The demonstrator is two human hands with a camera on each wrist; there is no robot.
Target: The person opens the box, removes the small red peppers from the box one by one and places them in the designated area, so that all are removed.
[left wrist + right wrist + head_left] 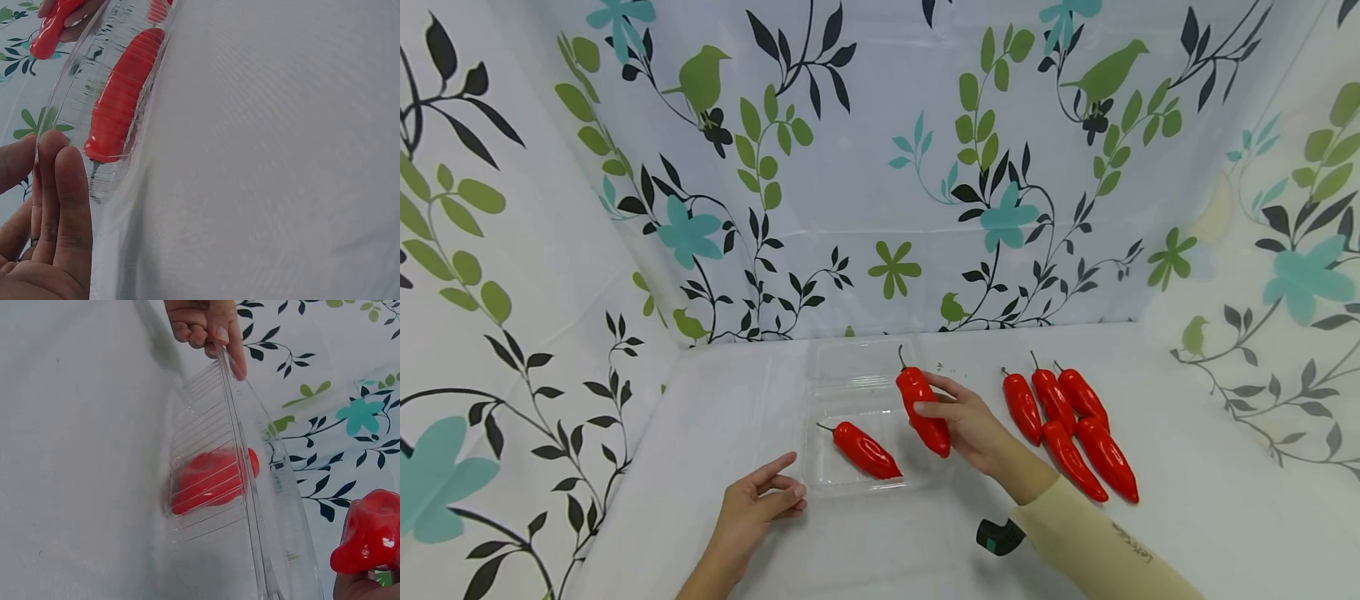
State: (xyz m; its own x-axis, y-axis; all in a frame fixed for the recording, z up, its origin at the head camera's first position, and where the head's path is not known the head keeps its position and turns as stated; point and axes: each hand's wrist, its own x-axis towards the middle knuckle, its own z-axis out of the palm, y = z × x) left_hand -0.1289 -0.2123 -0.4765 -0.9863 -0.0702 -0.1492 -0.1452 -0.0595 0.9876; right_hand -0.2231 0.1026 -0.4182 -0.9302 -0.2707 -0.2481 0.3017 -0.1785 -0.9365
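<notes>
Right hand (966, 421): fingers and thumb curled around a glossy red pepper (922, 410), gripping it at mid-length. The pepper is smooth, tapered to a blunt tip, with a thin dark stem pointing up and away; it is held tilted above the right side of a clear plastic tray (857, 485). In the right wrist view only the pepper's rounded, shiny end shows at the lower right.

Left hand (758, 504): fingers nearly straight and close together, the fingertips (53, 147) touching the near left rim of the tray. The fingers close round nothing.

The tray is thin, transparent, rectangular with rounded corners; its side walls are ribbed, as both wrist views show. A hinged lid (859, 361) of the same clear plastic lies open flat behind it. Inside the tray lies a second pepper (865, 450), flat on the floor of the tray, set diagonally, stem toward the far left.

To the right of the right hand, well apart from the tray, five more peppers (1071, 429) of the same glossy red lie close together on the white tablecloth (1210, 500), stems pointing away. The cloth shows a fine woven texture. A sheet with printed leaves, flowers and birds (880, 167) encloses the table on three sides.
</notes>
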